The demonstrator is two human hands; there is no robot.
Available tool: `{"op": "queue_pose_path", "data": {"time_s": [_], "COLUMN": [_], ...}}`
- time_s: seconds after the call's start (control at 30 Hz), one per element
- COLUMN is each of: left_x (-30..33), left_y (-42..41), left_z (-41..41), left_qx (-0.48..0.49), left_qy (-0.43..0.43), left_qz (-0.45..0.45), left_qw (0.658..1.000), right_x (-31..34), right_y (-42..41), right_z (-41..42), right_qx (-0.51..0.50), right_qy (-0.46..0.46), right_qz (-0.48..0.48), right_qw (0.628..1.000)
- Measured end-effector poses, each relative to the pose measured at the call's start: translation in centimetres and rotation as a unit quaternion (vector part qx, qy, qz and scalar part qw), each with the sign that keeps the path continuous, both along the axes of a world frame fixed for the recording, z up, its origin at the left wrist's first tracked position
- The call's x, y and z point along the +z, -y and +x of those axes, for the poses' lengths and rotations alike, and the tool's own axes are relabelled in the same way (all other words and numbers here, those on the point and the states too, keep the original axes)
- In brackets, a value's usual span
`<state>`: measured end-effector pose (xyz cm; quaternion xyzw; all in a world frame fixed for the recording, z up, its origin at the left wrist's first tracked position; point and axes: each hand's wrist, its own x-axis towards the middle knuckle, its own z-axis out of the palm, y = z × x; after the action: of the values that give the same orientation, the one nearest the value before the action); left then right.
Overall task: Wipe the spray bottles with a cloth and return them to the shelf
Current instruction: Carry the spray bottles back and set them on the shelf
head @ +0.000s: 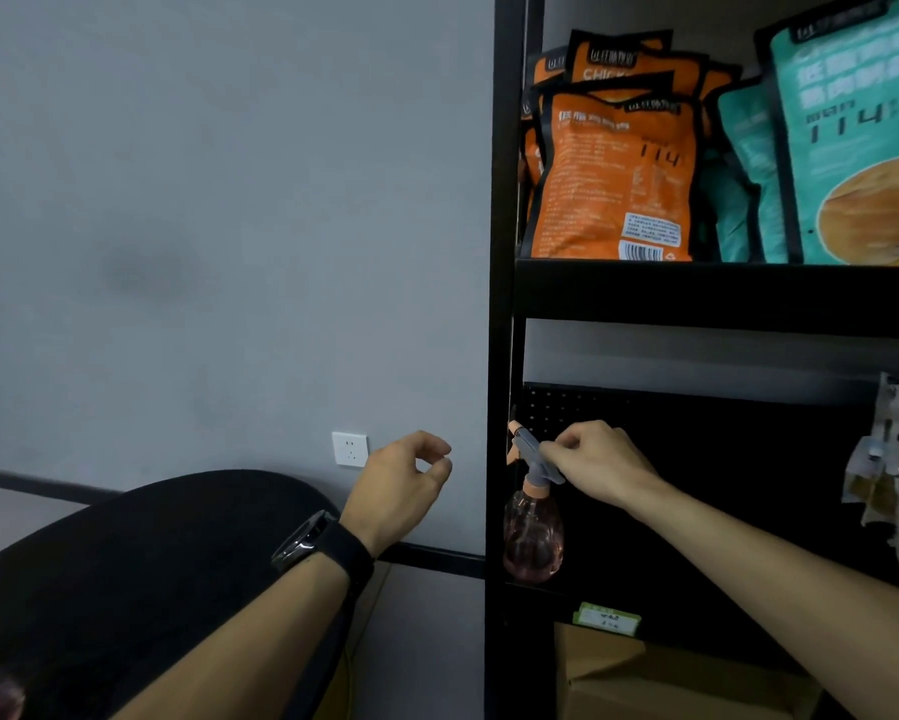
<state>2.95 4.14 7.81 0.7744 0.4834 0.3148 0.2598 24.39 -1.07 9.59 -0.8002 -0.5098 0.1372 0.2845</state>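
My right hand [595, 462] pinches the grey trigger head of the pink spray bottle [533, 532], which stands at the left end of the black shelf [717, 298]. My left hand [403, 483] hovers loosely curled, holding nothing. Orange bags [613, 174] and teal bags [847, 148] fill the tier above.

Dim light. Grey-blue wall [203, 226] fills 9 to 12 o'clock, white socket [350, 449] near centre-low. Dark baseboard strip [437, 558] runs along wall bottom. Black rounded chair back [140, 574] at 7 o'clock. Black metal rack [504, 304] from 12 to 5 o'clock, perforated back panel [696, 433] at 4 o'clock.
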Motion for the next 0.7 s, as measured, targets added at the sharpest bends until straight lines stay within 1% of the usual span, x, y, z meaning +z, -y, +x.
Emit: {"op": "queue_pose_path", "data": {"time_s": [0.23, 0.4, 0.7], "left_x": [2.8, 4.8, 7.4], "left_y": [2.2, 3.9, 6.1], "left_z": [-1.0, -1.8, -5.9], "left_qx": [0.005, 0.008, 0.047], "left_qy": [-0.001, -0.003, 0.0], "left_qz": [0.025, 0.052, 0.066], "left_qw": [1.0, 0.999, 0.997], "right_x": [2.9, 4.5, 7.0], "right_y": [2.3, 3.3, 4.3], "right_z": [-1.5, -3.3, -7.8], "right_qx": [0.023, 0.059, 0.102], "right_qy": [0.0, 0.001, 0.0], "right_qz": [0.051, 0.07, 0.099], "right_qw": [0.998, 0.996, 0.99]}}
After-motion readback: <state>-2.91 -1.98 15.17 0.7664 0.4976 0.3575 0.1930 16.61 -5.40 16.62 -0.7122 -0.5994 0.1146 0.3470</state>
